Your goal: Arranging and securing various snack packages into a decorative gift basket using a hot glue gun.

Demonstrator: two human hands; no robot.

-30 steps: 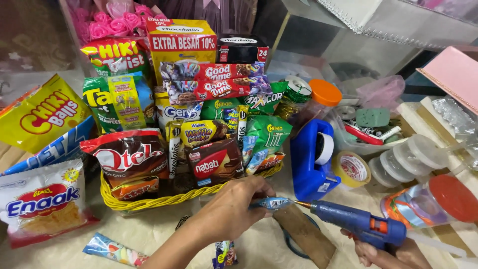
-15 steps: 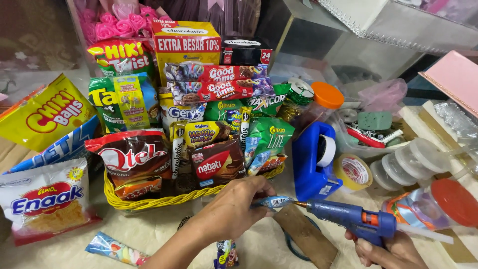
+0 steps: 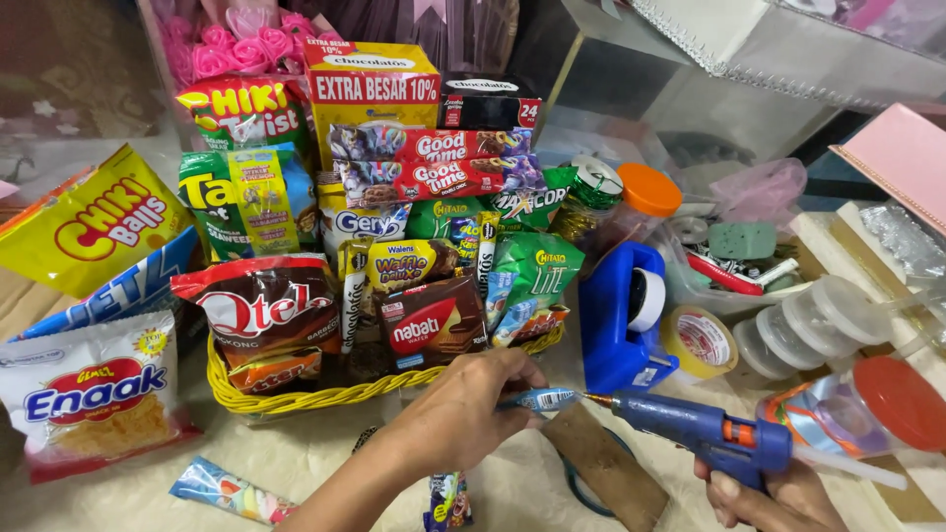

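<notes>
left hand (image 3: 471, 406) pinches a small blue foil sachet (image 3: 544, 399) just in front of the yellow woven basket (image 3: 296, 399) of snack packs. right hand (image 3: 778, 498) is wrapped round the blue plastic glue gun (image 3: 705, 433), nozzle touching the sachet's end. step looks like gluing; next calls for pressing the sachet into place promptly, fingers off the glue.

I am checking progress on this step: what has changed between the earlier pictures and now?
Very little. The right hand still holds the blue glue gun, its nozzle at the small blue packet pinched by the left hand. The yellow basket of snacks stayed put.
</notes>
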